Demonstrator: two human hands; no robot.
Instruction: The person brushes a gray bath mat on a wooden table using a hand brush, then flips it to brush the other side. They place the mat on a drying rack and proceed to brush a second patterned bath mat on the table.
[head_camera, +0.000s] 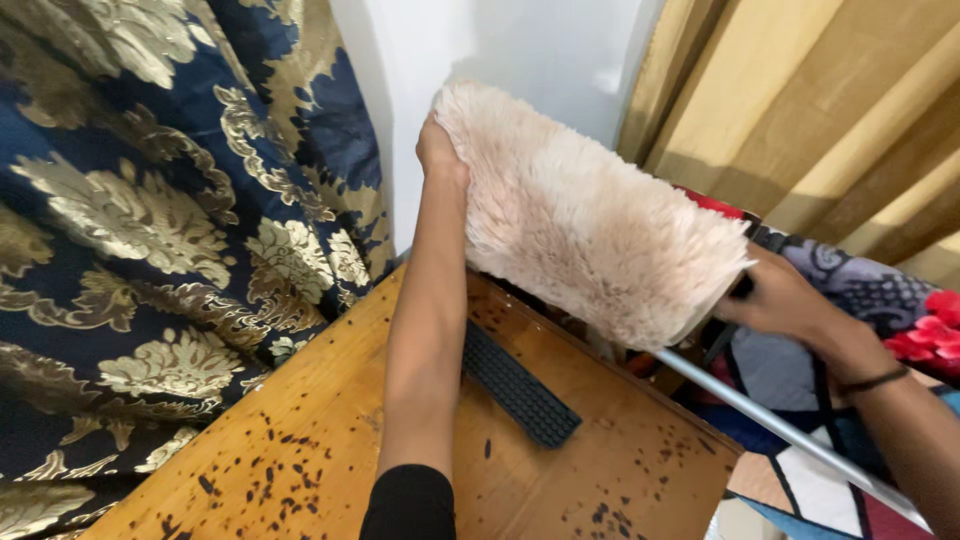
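Fingers of the left hand (441, 150) are closed on the far upper corner of the fluffy cream mop pad (590, 215), the thumb side pressed into the pile, while the right hand (780, 298) grips the pad's near lower end where it meets the silver handle (790, 430) — its fingers wrap around that end, though the tips are hidden under the fibres. Nearest the camera lies the wooden desk (330, 440), its orange-brown top scattered with dark specks, and on it, just right of the left forearm, a black ribbed strip (518, 385) lies flat and untouched. Above the desk's far edge the pad is held in the air, tilted, long side running from the upper left down to the right, clear of the desk. To handle it well, I judge that both hands should keep the pad taut between them and the handle steady, so the pile does not sag or twist — a slack corner would likely slip from the left grip. Left of the desk hangs a navy curtain with gold floral pattern (170, 230); behind the pad is a white wall (520, 45), with tan drapes (810, 110) to the right and a patterned blanket (880, 300) beneath the right wrist.
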